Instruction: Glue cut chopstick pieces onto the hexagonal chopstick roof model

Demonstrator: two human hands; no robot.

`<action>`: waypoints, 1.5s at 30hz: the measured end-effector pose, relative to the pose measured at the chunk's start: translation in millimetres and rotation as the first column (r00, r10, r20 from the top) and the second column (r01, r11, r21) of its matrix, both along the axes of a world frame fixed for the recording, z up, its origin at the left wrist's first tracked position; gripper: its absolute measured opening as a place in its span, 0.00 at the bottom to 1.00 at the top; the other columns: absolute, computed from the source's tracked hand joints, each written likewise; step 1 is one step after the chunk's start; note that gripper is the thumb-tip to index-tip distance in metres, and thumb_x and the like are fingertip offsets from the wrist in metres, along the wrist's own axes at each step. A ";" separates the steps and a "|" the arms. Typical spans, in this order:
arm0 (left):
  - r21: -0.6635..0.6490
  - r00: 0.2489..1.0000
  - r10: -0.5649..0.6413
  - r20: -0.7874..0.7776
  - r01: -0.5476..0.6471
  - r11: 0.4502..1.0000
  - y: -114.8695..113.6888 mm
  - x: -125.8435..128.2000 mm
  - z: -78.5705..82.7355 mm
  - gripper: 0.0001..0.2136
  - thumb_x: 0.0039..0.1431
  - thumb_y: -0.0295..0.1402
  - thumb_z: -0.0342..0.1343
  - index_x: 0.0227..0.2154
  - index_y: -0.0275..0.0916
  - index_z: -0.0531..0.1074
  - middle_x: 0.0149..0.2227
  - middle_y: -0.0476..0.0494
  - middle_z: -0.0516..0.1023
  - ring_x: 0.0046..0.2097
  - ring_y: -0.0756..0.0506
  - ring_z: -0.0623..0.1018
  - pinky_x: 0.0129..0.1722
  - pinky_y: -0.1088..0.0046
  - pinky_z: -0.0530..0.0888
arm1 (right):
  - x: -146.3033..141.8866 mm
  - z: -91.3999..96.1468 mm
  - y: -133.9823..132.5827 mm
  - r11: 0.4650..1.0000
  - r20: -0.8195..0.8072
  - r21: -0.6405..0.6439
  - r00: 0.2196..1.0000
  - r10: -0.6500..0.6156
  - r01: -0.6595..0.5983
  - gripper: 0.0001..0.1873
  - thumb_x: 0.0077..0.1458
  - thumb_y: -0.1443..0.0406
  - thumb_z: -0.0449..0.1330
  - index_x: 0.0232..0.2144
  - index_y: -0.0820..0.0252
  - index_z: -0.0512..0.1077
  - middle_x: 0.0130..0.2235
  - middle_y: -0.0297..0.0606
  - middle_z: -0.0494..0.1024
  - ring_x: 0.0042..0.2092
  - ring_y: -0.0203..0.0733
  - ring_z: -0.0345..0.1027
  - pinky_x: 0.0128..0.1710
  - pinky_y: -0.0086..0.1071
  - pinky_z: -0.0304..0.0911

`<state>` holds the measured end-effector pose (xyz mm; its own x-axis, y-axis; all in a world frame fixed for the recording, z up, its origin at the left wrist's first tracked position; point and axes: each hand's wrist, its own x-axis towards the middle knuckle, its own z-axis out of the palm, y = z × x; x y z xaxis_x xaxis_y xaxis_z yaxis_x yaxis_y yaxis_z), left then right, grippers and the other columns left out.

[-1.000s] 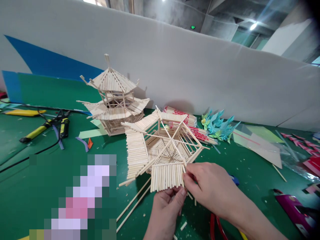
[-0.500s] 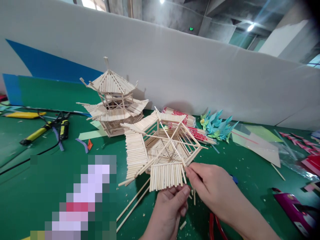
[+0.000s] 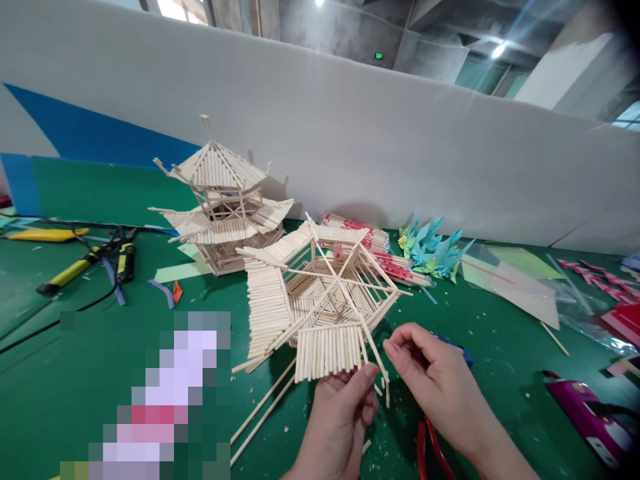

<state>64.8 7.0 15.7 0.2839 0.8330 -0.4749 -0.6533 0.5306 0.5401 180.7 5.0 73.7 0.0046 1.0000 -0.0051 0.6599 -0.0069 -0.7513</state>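
Two bare hands work at the near side of a stick model (image 3: 310, 305), which sits mid-view on a green table (image 3: 505, 373), its roof partly covered and its right side showing open framing. The left hand (image 3: 345, 407) has thumb and fingers closed at the lower right corner of the front roof panel, around the end of a stick. The right hand (image 3: 440, 380) is just beside the model's right front ridge, apart from it, thumb and forefinger drawn narrowly together; whether anything tiny lies between them I cannot tell. Behind and to the left stands a tiered pagoda (image 3: 225, 231) of similar sticks. Bundled sticks (image 3: 400, 267) with red markings lie behind the model, next to blue folded paper (image 3: 435, 247). Long loose sticks (image 3: 263, 401) lie left of the left hand, red handles (image 3: 421, 447) below the right, and yellow-and-black pliers (image 3: 70, 270) far left.
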 end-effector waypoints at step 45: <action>0.099 0.984 0.123 -0.129 -0.111 0.989 1.2 4.4 -12.6 0.15 0.34 0.33 0.64 0.09 0.32 0.63 0.11 0.56 0.60 0.14 0.59 0.57 0.14 0.83 0.52 | -3.5 -37.4 -10.6 1.000 -0.195 -0.019 0.981 0.011 -0.015 0.15 0.56 0.58 0.45 0.27 0.60 0.64 0.24 0.31 0.65 0.26 0.34 0.59 0.26 0.26 0.54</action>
<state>69.2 8.2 3.1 0.1209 0.8983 -0.4224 -0.6262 0.3992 0.6698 177.2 -5.6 36.3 -0.0117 0.9996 -0.0252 0.5011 -0.0160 -0.8652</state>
